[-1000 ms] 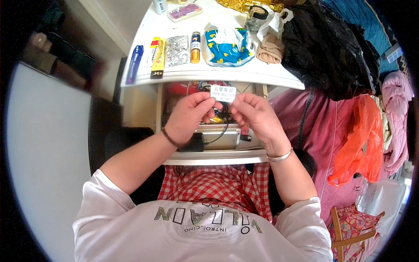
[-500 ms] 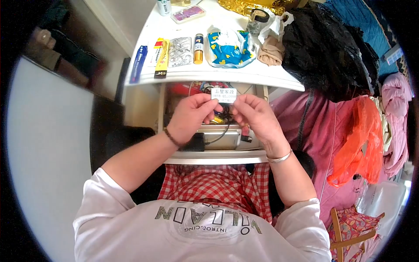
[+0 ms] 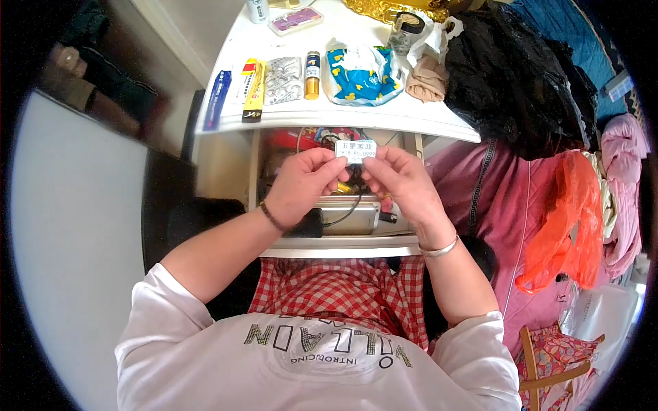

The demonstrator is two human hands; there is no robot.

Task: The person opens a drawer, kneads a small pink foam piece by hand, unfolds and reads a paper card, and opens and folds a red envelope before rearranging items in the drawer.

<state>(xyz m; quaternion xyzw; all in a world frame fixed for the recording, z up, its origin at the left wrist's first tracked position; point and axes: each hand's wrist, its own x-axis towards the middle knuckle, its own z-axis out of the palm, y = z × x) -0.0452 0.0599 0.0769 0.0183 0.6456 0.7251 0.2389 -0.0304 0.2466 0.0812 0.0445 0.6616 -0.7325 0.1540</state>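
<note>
So the drawer [image 3: 343, 251] is pulled open on the near side, and above it a small white card [image 3: 356, 152] is held by its near corners, clamped between the fingers [image 3: 329, 169] of the left hand [image 3: 303, 183] and right hand [image 3: 403, 183], probably so the print is left uncovered. Farther off, a yellow box [image 3: 253, 96] and blue patterned pack [image 3: 363, 87] are set out on the tabletop [image 3: 353, 29]. Compared with the earlier frame, the card's been nudged slightly right.
</note>
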